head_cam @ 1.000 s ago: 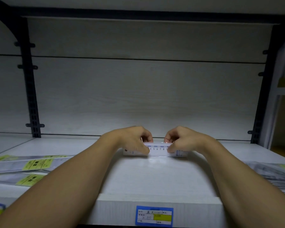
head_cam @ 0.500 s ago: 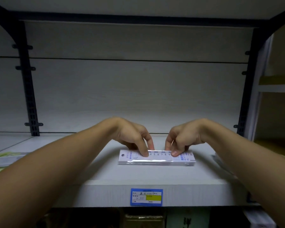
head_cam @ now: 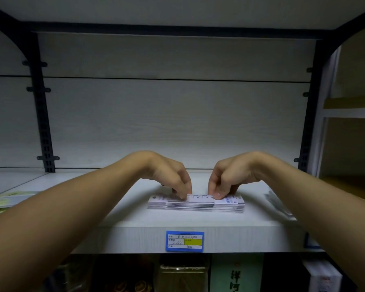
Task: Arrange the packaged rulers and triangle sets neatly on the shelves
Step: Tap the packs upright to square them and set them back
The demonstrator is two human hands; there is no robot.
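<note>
Head view showed a white shelf [head_cam: 135,226] with a stack of packaged rulers [head_cam: 198,204] lying flat near its front edge, roughly centred and lengthwise along the edge. Both hands reached in from below with wrists raised and fingers pointing down. The left hand [head_cam: 167,173] had its fingers curled, the tips pressing on the top ruler left of the stack's middle. The right hand [head_cam: 230,175] was curled the same way, its fingertips on the top ruler right of the middle. Whether either hand pinched the top pack or only pressed it could not be told. The printed scale on the top ruler showed between the two hands.

A blue price tag [head_cam: 184,241] with a yellow patch sat on the shelf's front face just below the stack. Yellow-green packs [head_cam: 6,200] lay at the far left of the shelf, well apart from the stack, and clear packs [head_cam: 278,204] lay at the right, partly hidden by the right forearm. Dark uprights [head_cam: 40,106] framed the pale back panel. Goods on the level below were too dim to tell.
</note>
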